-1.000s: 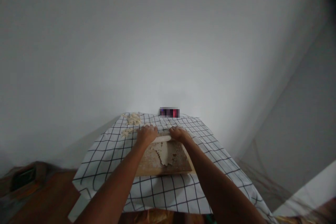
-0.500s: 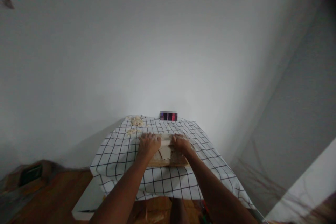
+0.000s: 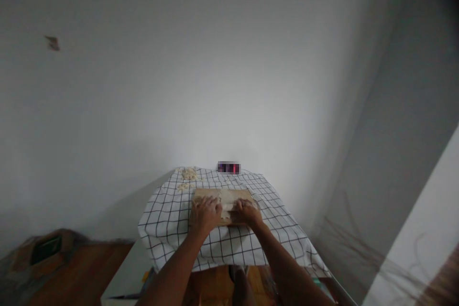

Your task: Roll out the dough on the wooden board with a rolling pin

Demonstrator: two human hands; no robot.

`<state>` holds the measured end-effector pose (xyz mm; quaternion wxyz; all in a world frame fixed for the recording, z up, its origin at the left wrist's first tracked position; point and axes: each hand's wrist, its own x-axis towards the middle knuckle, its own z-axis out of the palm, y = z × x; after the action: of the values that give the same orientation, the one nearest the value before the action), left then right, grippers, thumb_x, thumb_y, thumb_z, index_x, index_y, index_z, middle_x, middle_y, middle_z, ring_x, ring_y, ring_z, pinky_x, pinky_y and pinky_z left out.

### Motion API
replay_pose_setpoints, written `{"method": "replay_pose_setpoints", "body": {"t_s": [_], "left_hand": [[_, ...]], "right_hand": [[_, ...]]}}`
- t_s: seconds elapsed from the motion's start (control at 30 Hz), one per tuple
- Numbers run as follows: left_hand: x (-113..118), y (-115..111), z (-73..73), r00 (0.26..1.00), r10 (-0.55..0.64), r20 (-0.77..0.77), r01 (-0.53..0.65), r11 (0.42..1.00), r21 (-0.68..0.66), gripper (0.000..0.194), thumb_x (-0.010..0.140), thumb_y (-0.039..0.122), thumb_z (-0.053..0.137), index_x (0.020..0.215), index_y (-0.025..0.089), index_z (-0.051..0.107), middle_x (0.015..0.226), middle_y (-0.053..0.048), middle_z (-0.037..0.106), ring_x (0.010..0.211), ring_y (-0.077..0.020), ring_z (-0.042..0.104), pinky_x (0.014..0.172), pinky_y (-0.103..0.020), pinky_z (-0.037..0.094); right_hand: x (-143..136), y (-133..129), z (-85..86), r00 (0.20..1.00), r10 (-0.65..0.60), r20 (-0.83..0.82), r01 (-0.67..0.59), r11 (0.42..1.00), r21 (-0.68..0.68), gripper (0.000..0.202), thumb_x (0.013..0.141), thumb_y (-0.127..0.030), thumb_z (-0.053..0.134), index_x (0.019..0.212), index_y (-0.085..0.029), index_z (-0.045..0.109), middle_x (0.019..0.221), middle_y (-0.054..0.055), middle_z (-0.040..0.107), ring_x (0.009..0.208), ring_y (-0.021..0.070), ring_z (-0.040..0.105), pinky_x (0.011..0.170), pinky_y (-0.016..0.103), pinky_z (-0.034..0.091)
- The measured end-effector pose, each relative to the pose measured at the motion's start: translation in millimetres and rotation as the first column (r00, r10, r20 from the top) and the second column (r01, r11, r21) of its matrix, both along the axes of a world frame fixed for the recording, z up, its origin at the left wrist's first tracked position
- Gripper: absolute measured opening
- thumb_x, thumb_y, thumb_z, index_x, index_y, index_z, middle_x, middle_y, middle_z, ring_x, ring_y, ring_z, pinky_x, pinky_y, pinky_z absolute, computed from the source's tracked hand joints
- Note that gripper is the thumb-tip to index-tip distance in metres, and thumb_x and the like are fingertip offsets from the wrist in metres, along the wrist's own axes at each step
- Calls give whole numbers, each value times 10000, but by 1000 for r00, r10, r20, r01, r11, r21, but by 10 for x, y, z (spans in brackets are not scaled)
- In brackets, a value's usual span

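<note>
A wooden board (image 3: 238,194) lies on the checked cloth in front of me, with a flattened sheet of pale dough (image 3: 226,196) on it. Across the dough runs a pale rolling pin (image 3: 228,207), its middle showing between my hands. My left hand (image 3: 207,210) is over the pin's left end, fingers bent forward across it. At the other end, my right hand (image 3: 247,210) is closed round the pin. Both palms hide the pin's ends. Farther back on the cloth, at the left, sits a heap of pale dough pieces (image 3: 189,173), with a smaller scatter (image 3: 184,186) nearer.
The white cloth with dark lines (image 3: 161,213) covers the table. A pixelated dark object (image 3: 229,168) stands at its back edge by the wall (image 3: 229,81). A cardboard box (image 3: 46,251) lies on the floor at left; thin dry twigs (image 3: 358,244) are at right.
Both hands have drawn the rolling pin back towards me over the dough, baring more of the board's far part. The camera view has shifted slightly.
</note>
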<state>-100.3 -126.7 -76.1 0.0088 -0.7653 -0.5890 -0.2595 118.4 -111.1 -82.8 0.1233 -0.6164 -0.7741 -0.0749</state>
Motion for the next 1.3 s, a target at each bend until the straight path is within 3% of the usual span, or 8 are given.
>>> {"method": "replay_pose_setpoints", "body": {"t_s": [0.13, 0.23, 0.37, 0.5, 0.57, 0.77, 1.07, 1.3], "left_hand": [[-9, -127, -160, 1000, 7, 18, -7, 1000, 25, 466, 1126, 400, 516, 1471, 307, 814, 1541, -116, 790, 1455, -407, 656, 1279, -670, 472], [-12, -245, -282, 999, 32, 13, -33, 997, 71, 489, 1119, 369, 530, 1543, 352, 773, 1602, -100, 757, 1520, -414, 608, 1321, -746, 405], [-24, -376, -316, 999, 31, -19, -30, 996, 89, 521, 1142, 330, 511, 1624, 357, 708, 1686, -74, 699, 1627, -412, 531, 1369, -828, 299], [-30, -411, -271, 998, 34, -53, -28, 995, 98, 499, 1159, 363, 527, 1623, 352, 712, 1695, -68, 691, 1661, -402, 513, 1394, -792, 304], [-28, -398, -261, 997, 44, -66, -37, 994, 104, 488, 1155, 398, 558, 1615, 372, 719, 1697, -59, 688, 1666, -396, 515, 1405, -768, 305], [-41, -272, -194, 994, 48, -102, -44, 998, 38, 525, 1138, 492, 582, 1643, 398, 689, 1733, -45, 654, 1678, -389, 510, 1413, -723, 313], [-56, 120, 47, 990, -72, -120, 69, 997, -25, 475, 1164, 550, 500, 1463, 337, 802, 1642, -77, 737, 1582, -388, 605, 1396, -753, 291], [13, 475, 102, 988, -100, -119, 97, 995, -31, 510, 1181, 567, 446, 1363, 288, 833, 1574, -99, 781, 1528, -366, 645, 1373, -682, 365]], "right_hand": [[-9, -132, -42, 998, -30, 48, 32, 998, -45, 351, 1146, -300, 595, 1453, -233, 752, 1426, 186, 823, 1412, 331, 736, 1140, 434, 596], [-30, -238, -89, 995, -69, 70, 72, 996, -46, 405, 1153, -187, 494, 1456, -226, 761, 1499, 182, 790, 1464, 327, 706, 1156, 450, 581], [-69, -370, -165, 995, -91, 29, 92, 995, -24, 463, 1197, -241, 389, 1473, -250, 760, 1600, 158, 738, 1555, 326, 631, 1224, 518, 529], [-138, -426, -237, 991, -128, -45, 130, 991, 26, 505, 1217, -282, 340, 1476, -261, 773, 1669, 125, 696, 1655, 365, 521, 1347, 694, 348], [-179, -417, -258, 984, -159, -75, 162, 986, 39, 522, 1207, -247, 336, 1504, -231, 765, 1690, 148, 671, 1674, 368, 499, 1374, 710, 294], [-188, -293, -217, 979, -164, -117, 168, 986, 18, 464, 1197, -253, 403, 1394, -240, 823, 1648, 134, 706, 1623, 320, 563, 1309, 501, 442], [-114, -47, -41, 991, -129, -45, 130, 991, 13, 348, 1157, -303, 507, 1292, -246, 822, 1445, 169, 807, 1403, 319, 708, 1186, 462, 514], [-11, 264, 12, 992, -124, 36, 126, 990, -69, 409, 1196, -276, 419, 1434, -263, 751, 1577, 158, 743, 1505, 337, 659, 1178, 503, 560]]}}
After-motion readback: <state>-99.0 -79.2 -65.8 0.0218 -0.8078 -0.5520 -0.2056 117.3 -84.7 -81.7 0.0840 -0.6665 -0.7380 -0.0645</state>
